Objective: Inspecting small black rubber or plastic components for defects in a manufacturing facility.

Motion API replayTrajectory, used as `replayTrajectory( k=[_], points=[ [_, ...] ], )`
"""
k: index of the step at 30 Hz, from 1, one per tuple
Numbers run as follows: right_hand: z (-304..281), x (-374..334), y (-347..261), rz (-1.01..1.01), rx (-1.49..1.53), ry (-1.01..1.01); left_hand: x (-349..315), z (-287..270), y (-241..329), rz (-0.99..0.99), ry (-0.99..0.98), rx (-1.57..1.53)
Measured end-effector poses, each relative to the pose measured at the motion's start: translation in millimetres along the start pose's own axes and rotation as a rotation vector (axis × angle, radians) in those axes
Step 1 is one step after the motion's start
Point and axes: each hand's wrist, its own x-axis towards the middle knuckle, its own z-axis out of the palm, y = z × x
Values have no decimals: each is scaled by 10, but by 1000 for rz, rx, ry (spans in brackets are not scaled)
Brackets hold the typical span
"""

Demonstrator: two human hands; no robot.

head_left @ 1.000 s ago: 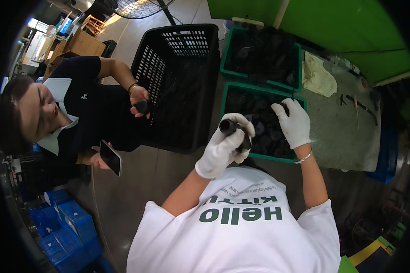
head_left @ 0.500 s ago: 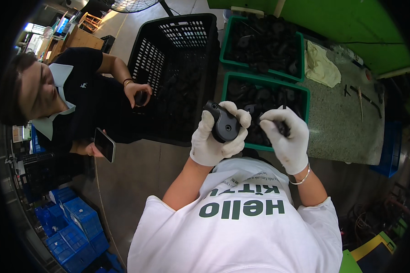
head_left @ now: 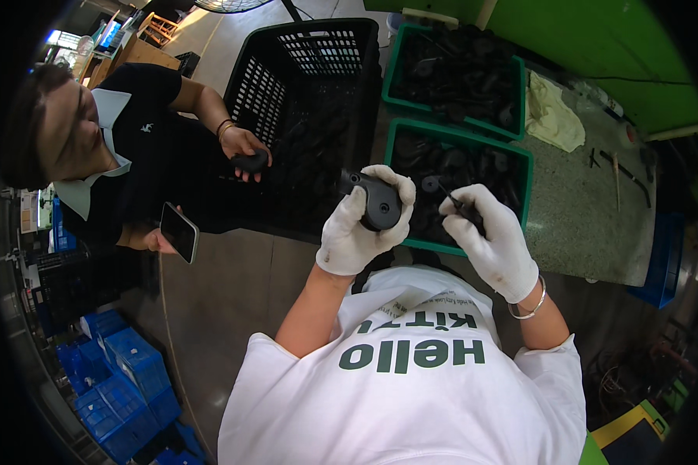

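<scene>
Black part point(head_left: 383, 208): since turned face-up, gripped by left hand point(head_left: 355, 232)
Right hand point(head_left: 495, 244): thin tool point(head_left: 458, 206) pinched
Counter point(head_left: 578, 205): cloth point(head_left: 554, 116) laid
Floor point(head_left: 229, 310): blue bins point(head_left: 136, 360) stacked

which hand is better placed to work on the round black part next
Probably the right hand: it holds a thin black tool, while the left hand grips the round black plastic-looking part.

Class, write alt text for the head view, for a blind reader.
Gloved left hand holding a rounded black part, with a thin dark object in the gloved right hand. Beyond them, two green bins hold black parts; at left, a co-worker holds a phone and a dark piece.
</scene>
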Motion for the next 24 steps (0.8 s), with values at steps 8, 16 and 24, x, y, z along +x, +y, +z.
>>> replayTrajectory(
  k=[8,16,24],
  points=[
    [101,47,-159,141,315,-460,32,21,7,34,39,286],
    [106,169,-255,91,60,-499,-4,-9,107,26,52,543],
    [272,254,-60,-83,-231,-488,17,-147,131,134,-41,907]
  ],
)
